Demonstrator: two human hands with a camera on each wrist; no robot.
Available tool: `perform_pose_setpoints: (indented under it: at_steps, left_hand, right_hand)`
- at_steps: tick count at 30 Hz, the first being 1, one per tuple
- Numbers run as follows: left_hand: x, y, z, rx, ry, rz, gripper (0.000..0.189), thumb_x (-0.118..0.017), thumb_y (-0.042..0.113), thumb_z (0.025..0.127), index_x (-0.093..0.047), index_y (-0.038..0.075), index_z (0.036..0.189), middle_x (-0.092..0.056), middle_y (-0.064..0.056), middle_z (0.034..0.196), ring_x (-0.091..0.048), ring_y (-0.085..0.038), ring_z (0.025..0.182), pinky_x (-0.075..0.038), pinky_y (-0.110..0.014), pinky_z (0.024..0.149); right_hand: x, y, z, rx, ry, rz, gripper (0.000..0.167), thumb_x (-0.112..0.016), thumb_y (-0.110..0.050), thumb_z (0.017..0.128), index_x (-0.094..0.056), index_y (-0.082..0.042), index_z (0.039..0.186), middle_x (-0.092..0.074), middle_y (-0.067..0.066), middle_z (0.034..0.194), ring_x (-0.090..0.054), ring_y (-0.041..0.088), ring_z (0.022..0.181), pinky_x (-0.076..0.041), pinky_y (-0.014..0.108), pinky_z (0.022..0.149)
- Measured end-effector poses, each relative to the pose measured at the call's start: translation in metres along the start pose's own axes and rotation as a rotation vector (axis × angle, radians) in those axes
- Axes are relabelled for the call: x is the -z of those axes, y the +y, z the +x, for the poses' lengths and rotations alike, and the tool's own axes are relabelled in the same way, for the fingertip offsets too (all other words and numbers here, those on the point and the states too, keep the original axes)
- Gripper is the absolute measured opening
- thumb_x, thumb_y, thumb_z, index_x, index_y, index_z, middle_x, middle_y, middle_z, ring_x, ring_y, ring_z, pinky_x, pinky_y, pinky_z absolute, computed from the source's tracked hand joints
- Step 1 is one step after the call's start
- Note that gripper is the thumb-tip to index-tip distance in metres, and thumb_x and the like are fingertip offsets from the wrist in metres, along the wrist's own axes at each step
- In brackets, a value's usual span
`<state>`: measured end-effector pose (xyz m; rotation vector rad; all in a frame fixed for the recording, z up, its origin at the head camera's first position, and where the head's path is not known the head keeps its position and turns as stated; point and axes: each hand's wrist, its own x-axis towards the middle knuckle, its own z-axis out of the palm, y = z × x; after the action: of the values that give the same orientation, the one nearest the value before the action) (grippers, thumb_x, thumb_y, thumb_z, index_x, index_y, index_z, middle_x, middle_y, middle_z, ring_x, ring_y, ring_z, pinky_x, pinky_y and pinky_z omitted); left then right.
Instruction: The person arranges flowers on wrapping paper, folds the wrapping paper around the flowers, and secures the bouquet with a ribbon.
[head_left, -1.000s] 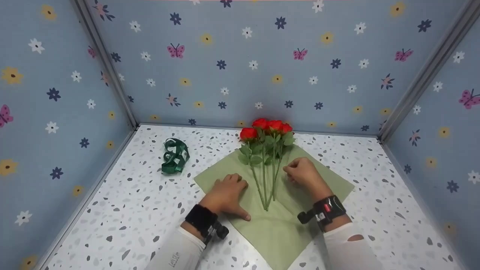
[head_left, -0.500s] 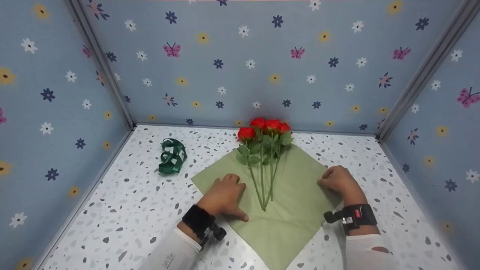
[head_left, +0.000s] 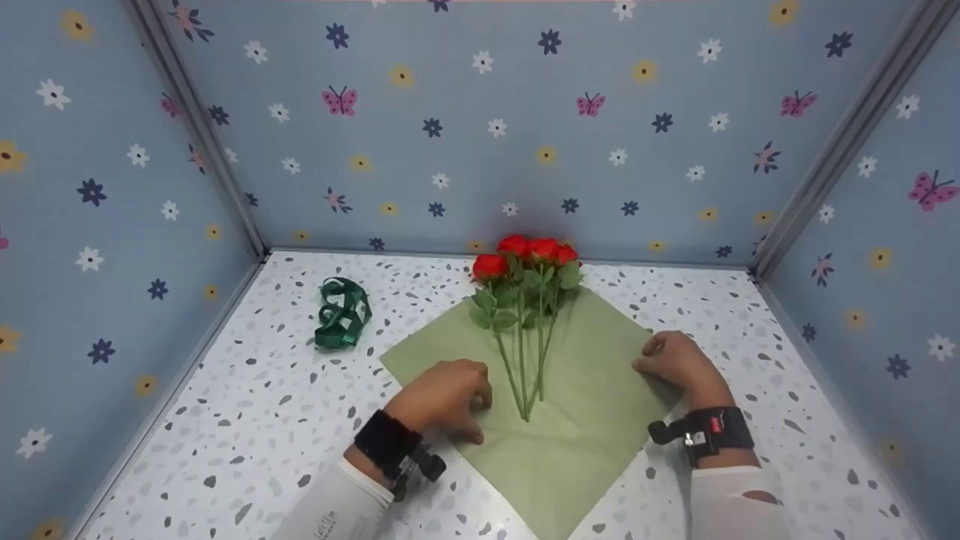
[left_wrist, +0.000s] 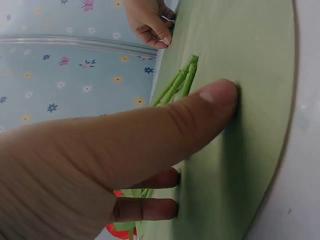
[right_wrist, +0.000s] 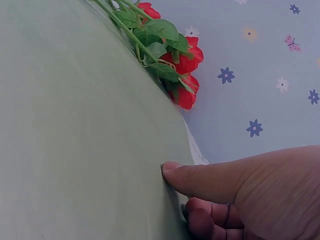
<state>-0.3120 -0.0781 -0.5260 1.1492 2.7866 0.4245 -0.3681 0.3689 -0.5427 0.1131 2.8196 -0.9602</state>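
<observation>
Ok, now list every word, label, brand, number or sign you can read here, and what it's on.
None can be read for certain.
Left sleeve: handwritten marks, too blurred to read.
Right wrist strap: small red label, any lettering too small to read.

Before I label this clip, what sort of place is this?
Probably a partitioned work booth: flower-patterned panels with metal corner posts enclose a speckled tabletop on three sides.
</observation>
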Motion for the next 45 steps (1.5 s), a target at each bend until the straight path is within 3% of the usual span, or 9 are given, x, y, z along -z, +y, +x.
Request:
perform_pose_setpoints:
  at_steps: [8,11,14,17,18,28,34,41,45]
  left_hand:
    - [0.003,0.003,-0.006,0.031,-0.092,-0.003,0.068,-0.116,0.032,0.047,-0.086,0.024,0.108,-0.067,0.006,0.108,-0.059,-0.014,0.099,-0.053,-0.034,0.083]
    - [-0.009,-0.005,-0.002,0.012,-0.103,0.021,0.077,-0.116,0.035,0.044,-0.081,0.025,0.111,-0.063,0.007,0.108,-0.057,-0.014,0.102,-0.053,-0.036,0.083]
    - [-0.007,-0.003,-0.003,0.013,-0.104,0.014,0.076,-0.116,0.032,0.044,-0.080,0.025,0.111,-0.063,0.007,0.108,-0.056,-0.015,0.101,-0.053,-0.038,0.082]
    - [-0.005,-0.002,-0.004,0.016,-0.102,-0.006,0.070,-0.115,0.030,0.048,-0.084,0.023,0.111,-0.067,0.005,0.110,-0.057,-0.015,0.101,-0.054,-0.035,0.084]
    - [0.009,0.008,-0.008,0.032,-0.114,-0.022,0.066,-0.113,0.026,0.051,-0.085,0.022,0.110,-0.068,0.004,0.110,-0.057,-0.015,0.099,-0.054,-0.035,0.083]
    - [0.017,0.005,-0.013,0.034,-0.147,-0.153,0.031,-0.105,0.023,0.068,-0.091,0.024,0.095,-0.077,0.011,0.108,-0.065,-0.009,0.096,-0.056,-0.028,0.088]
    - [0.019,-0.002,-0.016,0.082,-0.163,-0.256,0.010,-0.097,0.021,0.082,-0.089,0.022,0.088,-0.079,0.012,0.107,-0.066,-0.006,0.089,-0.058,-0.028,0.078]
    - [0.021,-0.011,-0.014,0.133,-0.207,-0.322,0.004,-0.087,0.019,0.096,-0.085,0.018,0.093,-0.077,0.007,0.107,-0.062,-0.009,0.065,-0.053,-0.029,0.052]
    - [0.020,-0.015,-0.014,0.136,-0.181,-0.348,0.007,-0.083,0.018,0.100,-0.082,0.019,0.093,-0.075,0.006,0.103,-0.063,-0.008,0.063,-0.054,-0.029,0.052]
  right_hand:
    - [0.003,0.000,0.001,-0.050,-0.020,0.000,0.045,-0.089,-0.029,0.095,-0.072,0.000,0.125,-0.073,0.023,0.123,-0.071,0.036,0.106,-0.059,0.044,0.085]
    - [0.004,0.001,0.001,-0.050,-0.022,-0.009,0.045,-0.089,-0.029,0.096,-0.072,0.000,0.126,-0.073,0.025,0.126,-0.071,0.037,0.107,-0.060,0.047,0.088]
    - [0.004,0.001,-0.001,-0.043,-0.025,-0.017,0.046,-0.089,-0.029,0.096,-0.073,0.001,0.126,-0.073,0.026,0.127,-0.072,0.038,0.108,-0.061,0.049,0.089]
    - [0.005,0.001,-0.002,-0.038,-0.024,-0.014,0.045,-0.090,-0.029,0.095,-0.073,0.001,0.125,-0.073,0.025,0.125,-0.071,0.038,0.107,-0.060,0.048,0.088]
    - [0.005,0.002,-0.002,-0.035,-0.024,-0.012,0.046,-0.090,-0.029,0.095,-0.073,0.001,0.125,-0.073,0.025,0.125,-0.071,0.038,0.106,-0.060,0.048,0.087]
    - [0.004,0.000,-0.004,-0.015,-0.037,-0.009,0.046,-0.089,-0.033,0.097,-0.073,0.000,0.125,-0.076,0.021,0.118,-0.072,0.032,0.102,-0.060,0.042,0.083]
    - [0.015,-0.024,-0.013,-0.004,-0.122,0.008,0.047,-0.081,-0.037,0.105,-0.072,-0.001,0.132,-0.080,0.017,0.110,-0.078,0.028,0.095,-0.060,0.038,0.080]
    - [0.025,-0.052,-0.026,0.211,-0.258,0.014,0.038,-0.075,-0.035,0.110,-0.077,-0.003,0.131,-0.082,0.014,0.112,-0.078,0.025,0.098,-0.061,0.038,0.084]
    - [0.025,-0.056,-0.030,0.322,-0.375,0.036,0.040,-0.072,-0.037,0.113,-0.081,-0.001,0.125,-0.084,0.010,0.106,-0.077,0.020,0.095,-0.061,0.037,0.085]
